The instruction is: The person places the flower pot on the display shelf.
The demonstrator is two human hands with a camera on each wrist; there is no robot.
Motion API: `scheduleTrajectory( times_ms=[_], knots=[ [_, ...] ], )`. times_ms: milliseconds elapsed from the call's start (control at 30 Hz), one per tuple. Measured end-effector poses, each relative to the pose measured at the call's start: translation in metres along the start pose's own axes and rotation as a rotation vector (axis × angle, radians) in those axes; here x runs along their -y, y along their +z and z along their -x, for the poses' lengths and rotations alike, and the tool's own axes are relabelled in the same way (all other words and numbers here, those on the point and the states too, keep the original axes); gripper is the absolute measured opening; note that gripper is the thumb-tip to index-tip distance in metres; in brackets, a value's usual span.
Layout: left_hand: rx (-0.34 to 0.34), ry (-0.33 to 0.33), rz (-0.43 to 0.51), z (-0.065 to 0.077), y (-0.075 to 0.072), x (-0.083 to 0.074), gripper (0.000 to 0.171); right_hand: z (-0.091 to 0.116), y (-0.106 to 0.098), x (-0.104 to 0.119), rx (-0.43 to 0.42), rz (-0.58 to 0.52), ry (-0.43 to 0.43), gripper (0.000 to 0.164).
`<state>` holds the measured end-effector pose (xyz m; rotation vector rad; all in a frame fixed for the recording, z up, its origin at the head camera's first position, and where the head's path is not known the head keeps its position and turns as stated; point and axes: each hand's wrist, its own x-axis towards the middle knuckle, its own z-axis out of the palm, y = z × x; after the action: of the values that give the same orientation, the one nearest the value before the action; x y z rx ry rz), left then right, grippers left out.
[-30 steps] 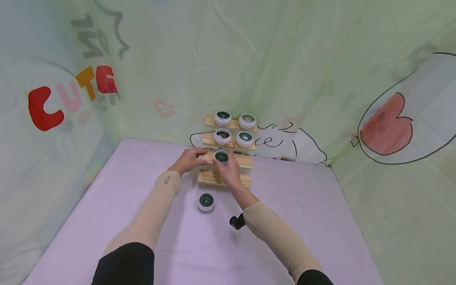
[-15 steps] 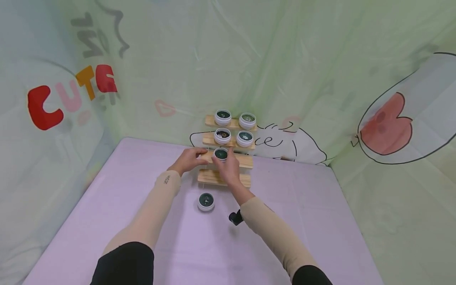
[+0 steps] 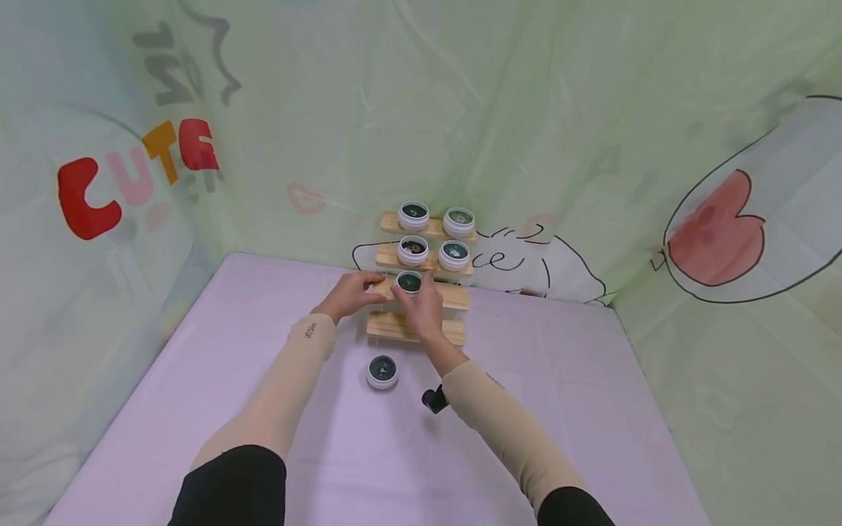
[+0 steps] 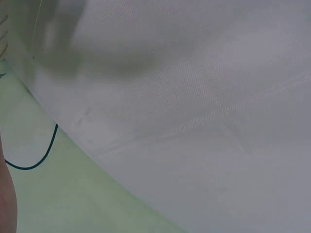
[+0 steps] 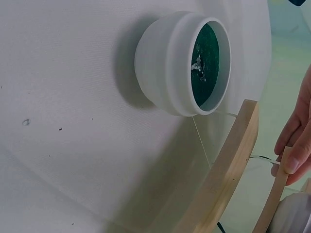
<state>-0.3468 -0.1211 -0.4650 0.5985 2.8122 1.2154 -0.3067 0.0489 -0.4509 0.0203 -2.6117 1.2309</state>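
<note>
A tiered wooden display rack stands at the back of the table. My left hand [image 3: 351, 294] pinches the left end of its third shelf [image 3: 454, 296], thumb on top; the right wrist view shows this grip too. On that same shelf, my right hand [image 3: 426, 310] holds a small white round jar [image 3: 409, 282] with a dark green top between thumb and fingers. Another white jar [image 3: 382, 371] with a dark green top sits on the table in front of the rack, large in the right wrist view. The lowest shelf [image 3: 395, 326] bears no jar where it shows.
Two jars stand on the top shelf [image 3: 434, 227], and a pair [image 3: 454, 255] on the one below. Thin cords [image 5: 203, 141] run beside the planks. Printed cloth walls [image 3: 296, 131] close in the pale table [image 3: 552, 409]. A black wrist camera [image 3: 434, 399] hangs under the right forearm.
My right hand has edged the jar slightly back on the third shelf, its forearm shifting a little with it. The left hand keeps its grip on the shelf end.
</note>
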Motion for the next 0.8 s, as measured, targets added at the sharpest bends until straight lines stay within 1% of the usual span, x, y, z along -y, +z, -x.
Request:
scheduleTrajectory(
  times_ms=[333, 433, 567, 633, 700, 800],
  knots=[
    [-0.011, 0.006, -0.012, 0.000, 0.001, 0.001, 0.051, -0.001, 0.000, 0.000, 0.016, 0.010, 0.033, 0.088],
    [-0.016, 0.012, -0.015, 0.000, 0.002, 0.002, 0.052, 0.001, -0.002, -0.002, 0.021, 0.000, 0.026, 0.082],
    [-0.020, 0.011, -0.021, -0.001, 0.004, 0.005, 0.053, 0.005, -0.005, -0.007, 0.019, -0.013, -0.002, 0.065],
    [-0.022, 0.014, -0.023, -0.002, 0.005, 0.006, 0.053, 0.007, -0.006, -0.009, 0.022, -0.010, -0.016, 0.060],
    [-0.022, 0.014, -0.027, -0.002, 0.005, 0.007, 0.053, 0.010, -0.008, -0.011, 0.025, 0.004, -0.021, 0.063],
    [-0.021, 0.023, -0.024, -0.002, 0.005, 0.007, 0.054, 0.016, -0.011, -0.014, 0.047, 0.013, -0.015, 0.077]
  ],
)
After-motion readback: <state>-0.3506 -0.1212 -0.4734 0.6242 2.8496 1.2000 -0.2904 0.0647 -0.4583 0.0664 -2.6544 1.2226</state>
